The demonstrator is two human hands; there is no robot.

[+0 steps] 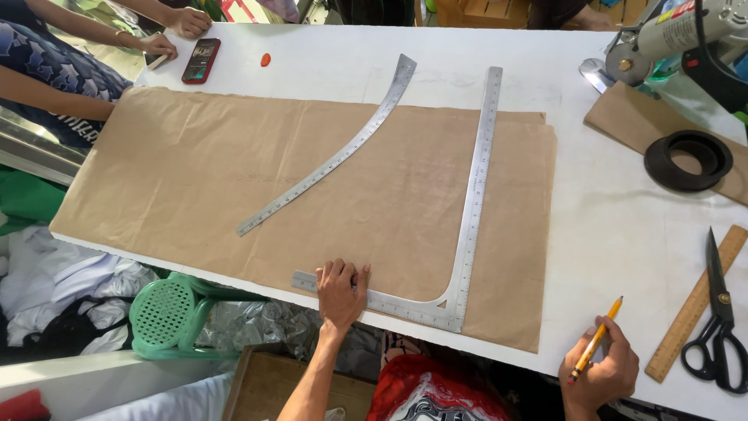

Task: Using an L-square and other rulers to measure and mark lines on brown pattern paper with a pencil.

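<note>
Bright, even daylight fills the scene, strongest on the white table (623, 226), which looks nearly washed out at far centre. Shadows are soft and short. The steel L-square (467, 226) and curved ruler (335, 156) catch mild glare. Focus is sharp throughout; wide-angle distortion bends the table edges, and the near left corner under the table is dimmer

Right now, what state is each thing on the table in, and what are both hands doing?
Left hand: flat, pressing the L-square.
Right hand: grip closed on a yellow pencil.
L-square: flat on brown paper.
Curved ruler: flat on the paper.
Scissors: closed.
Wooden ruler: flat, untouched.
Phone: screen lit.
</note>
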